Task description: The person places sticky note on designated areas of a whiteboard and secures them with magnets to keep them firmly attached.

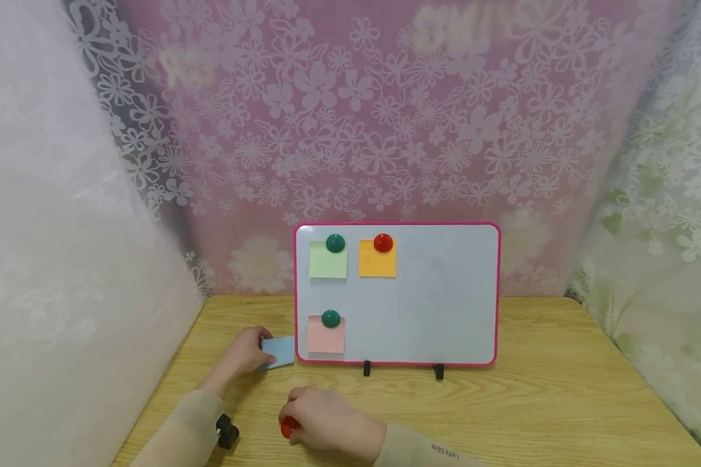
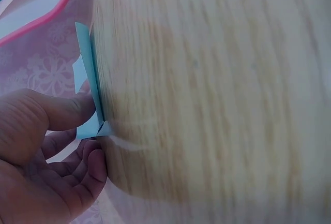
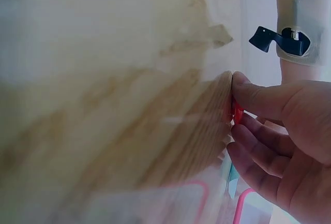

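Observation:
My left hand (image 1: 248,350) pinches a blue sticky note (image 1: 280,351) close to the tabletop, beside the lower left corner of the whiteboard (image 1: 432,298). In the left wrist view the thumb lies over the blue note (image 2: 92,79), which looks creased at one end. Nearer to me, my right hand (image 1: 330,418) grips a round red magnet (image 1: 289,427) between thumb and fingers at the table surface. The right wrist view shows only a sliver of the red magnet (image 3: 238,113), the rest hidden by the fingers.
On the pink-framed board, green magnets hold a green note (image 1: 327,264) and a pink note (image 1: 326,338); a red magnet (image 1: 383,243) holds an orange note (image 1: 377,263). Black feet (image 1: 439,371) support the board on the wooden table (image 1: 537,415). Flowered curtains (image 1: 374,130) surround it.

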